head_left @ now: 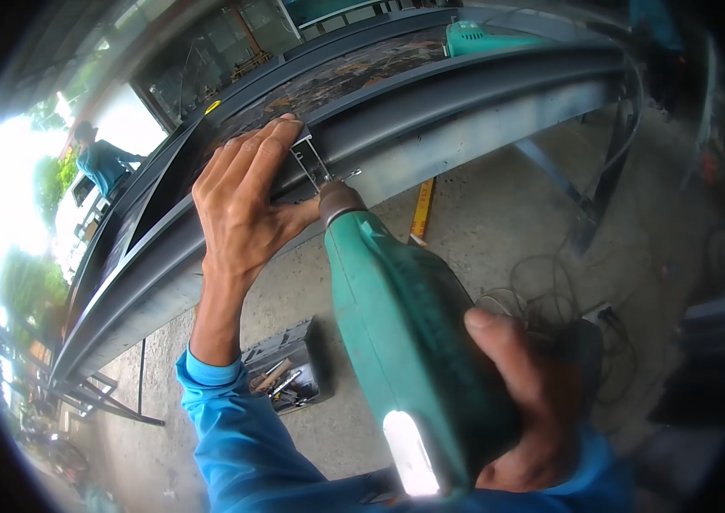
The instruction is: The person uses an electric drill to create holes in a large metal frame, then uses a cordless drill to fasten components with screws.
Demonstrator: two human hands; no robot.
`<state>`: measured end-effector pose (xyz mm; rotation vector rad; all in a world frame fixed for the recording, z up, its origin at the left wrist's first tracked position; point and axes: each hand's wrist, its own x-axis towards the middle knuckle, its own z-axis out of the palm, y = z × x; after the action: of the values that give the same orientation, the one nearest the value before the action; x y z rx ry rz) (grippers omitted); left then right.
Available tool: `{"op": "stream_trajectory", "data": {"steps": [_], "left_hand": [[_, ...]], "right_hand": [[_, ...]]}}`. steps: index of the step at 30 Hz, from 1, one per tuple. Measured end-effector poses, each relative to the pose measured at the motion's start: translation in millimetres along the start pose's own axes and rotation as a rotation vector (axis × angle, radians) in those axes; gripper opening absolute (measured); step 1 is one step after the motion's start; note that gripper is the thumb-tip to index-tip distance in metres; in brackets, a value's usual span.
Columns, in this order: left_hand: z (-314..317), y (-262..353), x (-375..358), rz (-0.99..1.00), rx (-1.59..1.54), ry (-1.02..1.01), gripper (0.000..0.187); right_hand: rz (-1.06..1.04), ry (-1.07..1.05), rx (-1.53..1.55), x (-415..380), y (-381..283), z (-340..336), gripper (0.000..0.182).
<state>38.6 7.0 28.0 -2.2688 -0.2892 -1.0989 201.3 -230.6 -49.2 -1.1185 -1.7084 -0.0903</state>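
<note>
My right hand (533, 385) is wrapped around the handle of a green power drill (396, 308). The drill points away from me, its brown chuck end (341, 203) against or very near the open end of a dark metal profile (306, 159). My left hand (247, 179) presses over that profile with its fingers bent across the top and its thumb beside the chuck. Whether the bit is inside the metal is hidden. The profile rests along a long dark metal frame (456, 98).
A second green power tool (482, 38) lies on the frame at the back. Below are a yellow level or ruler (422, 209), a toolbox (311, 359) with hand tools, and loose cables (550, 286) on the concrete floor. Another person (104, 162) is far left.
</note>
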Motion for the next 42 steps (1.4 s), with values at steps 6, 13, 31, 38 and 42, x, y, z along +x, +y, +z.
{"op": "stream_trajectory", "data": {"steps": [6,13,31,38,42], "left_hand": [[7,-5,-1,0.053,0.022,0.082,0.067],[6,-6,-2,0.046,0.035,0.07,0.067],[8,-6,-2,0.049,0.044,0.07,0.068],[7,-6,-3,0.026,0.038,0.039,0.065],[9,-9,-3,0.066,0.053,0.079,0.069]], "right_hand": [[0.015,0.014,-0.005,0,0,4,0.066],[-0.029,0.039,-0.068,3,0,4,0.064],[-0.043,0.079,-0.079,3,-1,12,0.069],[-0.05,0.047,-0.014,-1,7,12,0.068],[-0.012,0.079,-0.068,2,-2,14,0.069]]}}
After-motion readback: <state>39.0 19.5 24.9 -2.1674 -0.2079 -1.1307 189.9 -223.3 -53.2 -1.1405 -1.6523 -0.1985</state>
